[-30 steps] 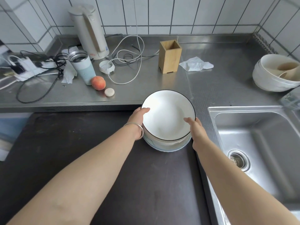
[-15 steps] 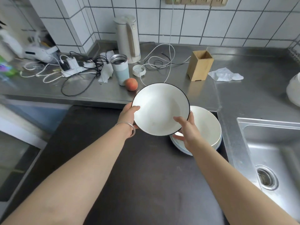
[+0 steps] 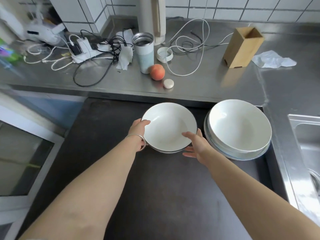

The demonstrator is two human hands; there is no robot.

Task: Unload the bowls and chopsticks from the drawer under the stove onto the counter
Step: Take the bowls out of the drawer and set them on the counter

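Observation:
A white bowl with a black rim point(image 3: 166, 125) sits low on the dark stove top point(image 3: 155, 187), left of a stack of white bowls point(image 3: 239, 129). My left hand point(image 3: 138, 130) grips the bowl's left rim, thumb over the edge. My right hand point(image 3: 195, 144) is at its right rim, thumb on the inside and fingers spread under the edge. No chopsticks or drawer are in view.
Behind the stove top runs a steel counter point(image 3: 216, 87) with a peach point(image 3: 157, 71), a small white disc point(image 3: 168, 83), a tumbler point(image 3: 144, 52), a kettle point(image 3: 152, 18), tangled cables point(image 3: 187, 45), a bamboo holder point(image 3: 242, 47) and a crumpled tissue point(image 3: 273, 59). A sink point(image 3: 308, 144) lies right.
Both hands lifted the black-rimmed bowl off the stack, carried it left and lowered it onto the stove top beside the stack.

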